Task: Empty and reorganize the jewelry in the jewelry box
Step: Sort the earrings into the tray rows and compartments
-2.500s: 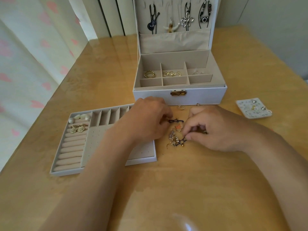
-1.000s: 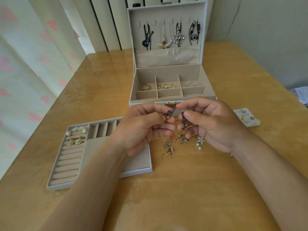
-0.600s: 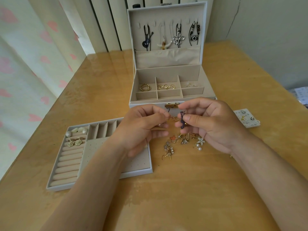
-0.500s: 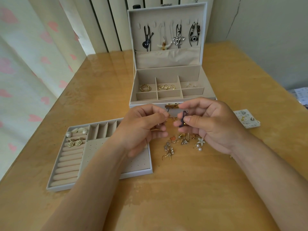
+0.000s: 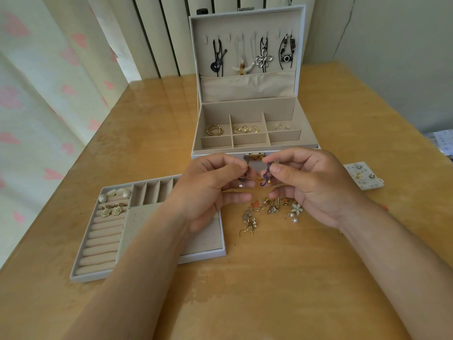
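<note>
Partway through sorting a jewelry box (image 5: 247, 106), open at the far middle of the desk (image 5: 269, 278), with necklaces (image 5: 252, 57) hung in the lid and gold rings (image 5: 215, 130) in the back compartments. Pulled out and set to the left: the tray (image 5: 208, 241), holding only rose earrings (image 5: 111, 211) and a few pearly pieces (image 5: 115, 193) at its far left corner, slots and dotted pad unfilled. Pinched in the left hand (image 5: 210, 190), one purple earring (image 5: 245, 176); pinched in the right hand (image 5: 308, 185), the matching earring (image 5: 266, 176), both held up just before the clasp (image 5: 255, 156). Left to place, by the look of it: a tangle of loose earrings (image 5: 269, 209) on the desk beneath the right hand, and a stud card (image 5: 364, 176) far right. Plenty of bare desk toward the near edge; tighter between tray, box and tangle.
</note>
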